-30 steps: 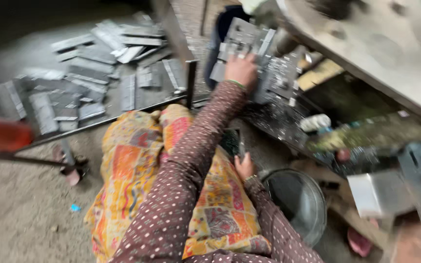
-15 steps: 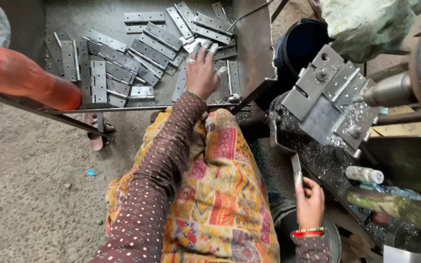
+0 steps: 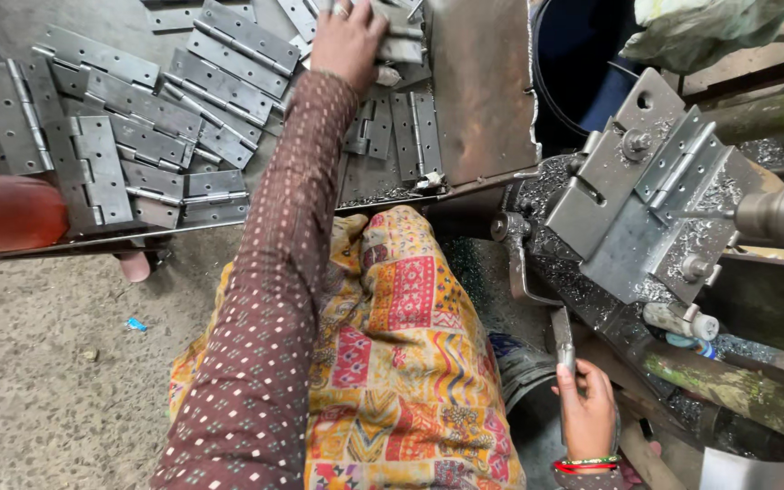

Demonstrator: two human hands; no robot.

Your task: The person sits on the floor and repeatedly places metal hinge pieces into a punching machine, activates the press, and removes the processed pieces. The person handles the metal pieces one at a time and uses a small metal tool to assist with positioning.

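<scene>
A hinge (image 3: pixel 392 27) is being gripped by the left hand (image 3: pixel 347 41) atop the hinge pile (image 3: pixel 138 136) in the tray (image 3: pixel 478 100), while the lever (image 3: pixel 563 340) is being clasped by the right hand (image 3: pixel 587 413), steadying the jig (image 3: pixel 646 195).

Soft even daylight — sharp centre, blurred edges

No packages, labels, signs, screens — none visible

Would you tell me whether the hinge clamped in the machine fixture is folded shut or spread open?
Spread open: the hinge lies with both leaves flat on the fixture plate, knuckle between them.
</scene>
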